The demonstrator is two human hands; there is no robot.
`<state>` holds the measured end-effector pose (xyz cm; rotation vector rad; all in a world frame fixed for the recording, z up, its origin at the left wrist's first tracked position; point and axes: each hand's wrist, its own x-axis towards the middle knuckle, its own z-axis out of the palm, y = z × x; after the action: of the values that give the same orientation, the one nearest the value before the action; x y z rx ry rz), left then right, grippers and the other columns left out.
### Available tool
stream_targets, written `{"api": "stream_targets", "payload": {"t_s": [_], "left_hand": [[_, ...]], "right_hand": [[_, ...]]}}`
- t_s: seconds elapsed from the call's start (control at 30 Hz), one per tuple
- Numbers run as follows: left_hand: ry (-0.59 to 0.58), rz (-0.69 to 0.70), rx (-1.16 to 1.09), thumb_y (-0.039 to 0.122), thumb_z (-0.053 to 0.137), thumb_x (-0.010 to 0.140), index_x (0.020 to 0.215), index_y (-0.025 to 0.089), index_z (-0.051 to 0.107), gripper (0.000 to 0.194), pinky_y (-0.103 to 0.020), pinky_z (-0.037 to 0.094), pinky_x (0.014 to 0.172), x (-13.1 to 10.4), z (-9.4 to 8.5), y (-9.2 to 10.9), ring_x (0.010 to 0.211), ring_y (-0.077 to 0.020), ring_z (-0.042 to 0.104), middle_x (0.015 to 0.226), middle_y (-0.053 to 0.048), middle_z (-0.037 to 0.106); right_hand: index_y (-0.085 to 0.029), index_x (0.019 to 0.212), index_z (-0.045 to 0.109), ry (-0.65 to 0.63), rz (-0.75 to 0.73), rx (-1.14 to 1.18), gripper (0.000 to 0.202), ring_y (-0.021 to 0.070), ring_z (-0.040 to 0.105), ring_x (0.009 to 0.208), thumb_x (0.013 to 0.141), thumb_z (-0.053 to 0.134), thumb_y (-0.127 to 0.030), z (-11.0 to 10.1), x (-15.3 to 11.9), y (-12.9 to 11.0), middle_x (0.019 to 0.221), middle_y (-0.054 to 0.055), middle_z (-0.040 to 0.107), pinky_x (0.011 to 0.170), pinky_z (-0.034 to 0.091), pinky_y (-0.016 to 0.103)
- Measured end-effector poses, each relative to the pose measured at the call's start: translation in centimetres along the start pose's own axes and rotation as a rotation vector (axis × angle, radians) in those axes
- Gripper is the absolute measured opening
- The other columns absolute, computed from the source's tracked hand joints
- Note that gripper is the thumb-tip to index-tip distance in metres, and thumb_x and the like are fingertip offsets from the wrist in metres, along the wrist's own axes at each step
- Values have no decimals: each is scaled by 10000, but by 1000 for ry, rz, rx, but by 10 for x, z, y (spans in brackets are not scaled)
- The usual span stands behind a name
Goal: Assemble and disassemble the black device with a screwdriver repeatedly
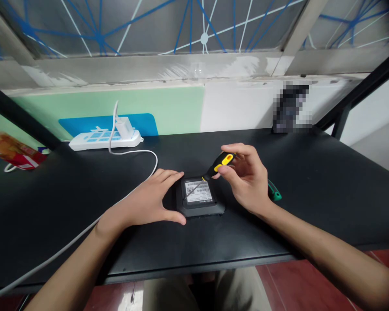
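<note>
A flat black electronic device (204, 211) with a white printed label (198, 192) lies on the black desk, label side up. My left hand (149, 198) spans its left side, fingertips at the far corner and thumb at the near corner, holding it down. In my right hand (248, 177) is a black-and-yellow screwdriver (218, 167), gripped by the handle between thumb and fingers. Its thin shaft slants down to the left, and the tip meets the device near the label's lower left edge. Whether the tip sits in a screw is too small to tell.
A green-ended object (275, 192) lies partly hidden behind my right wrist. At the back left stands a white power strip (106, 139) with a plugged-in charger (124, 127); its white cable (81, 235) runs under my left arm. A red-and-orange packet (17, 151) is far left.
</note>
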<state>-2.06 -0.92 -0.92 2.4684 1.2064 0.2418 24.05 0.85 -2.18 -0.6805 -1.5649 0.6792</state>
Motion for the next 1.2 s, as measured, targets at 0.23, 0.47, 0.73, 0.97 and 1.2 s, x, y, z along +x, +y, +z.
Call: {"api": "stream_targets", "payload": {"t_s": [0.23, 0.47, 0.73, 0.97, 1.2], "left_hand": [[6, 11, -7, 825, 689, 725, 1543, 248, 369, 1051, -536, 365, 1160, 0, 1, -1, 1389, -372, 428, 1528, -133, 470], [2, 3, -7, 823, 694, 723, 1541, 230, 372, 1060, -534, 362, 1163, 0, 0, -1, 1393, -370, 420, 1525, -143, 470], [-5, 5, -7, 821, 693, 728, 1543, 239, 364, 1054, -530, 361, 1164, 1, -1, 2, 1392, -370, 428, 1526, -144, 471], [3, 5, -3, 827, 692, 722, 1538, 239, 368, 1057, -538, 359, 1167, 0, 0, 0, 1395, -371, 424, 1525, -137, 470], [-4, 9, -1, 830, 688, 722, 1537, 230, 367, 1062, -529, 364, 1166, 1, 0, 0, 1398, -366, 417, 1529, -148, 463]], "right_hand": [[-300, 1254, 570, -25, 63, 66, 312, 140, 730, 893, 951, 623, -251, 1, 0, -7, 1196, 30, 690, 694, 667, 288], [-308, 1230, 599, -37, 52, 81, 283, 133, 713, 914, 950, 633, -287, 0, 0, -5, 1241, 33, 646, 700, 658, 275], [-314, 1143, 645, 47, 24, -33, 279, 99, 634, 720, 878, 727, -280, 1, 2, -3, 1033, 0, 594, 588, 637, 270], [-322, 1294, 565, -33, 69, 45, 328, 152, 732, 918, 969, 598, -292, 0, -1, -6, 1263, 34, 698, 711, 672, 319], [-350, 1366, 514, -59, 96, 51, 490, 167, 730, 956, 913, 686, -274, 4, -2, -2, 1070, 10, 721, 718, 685, 306]]}}
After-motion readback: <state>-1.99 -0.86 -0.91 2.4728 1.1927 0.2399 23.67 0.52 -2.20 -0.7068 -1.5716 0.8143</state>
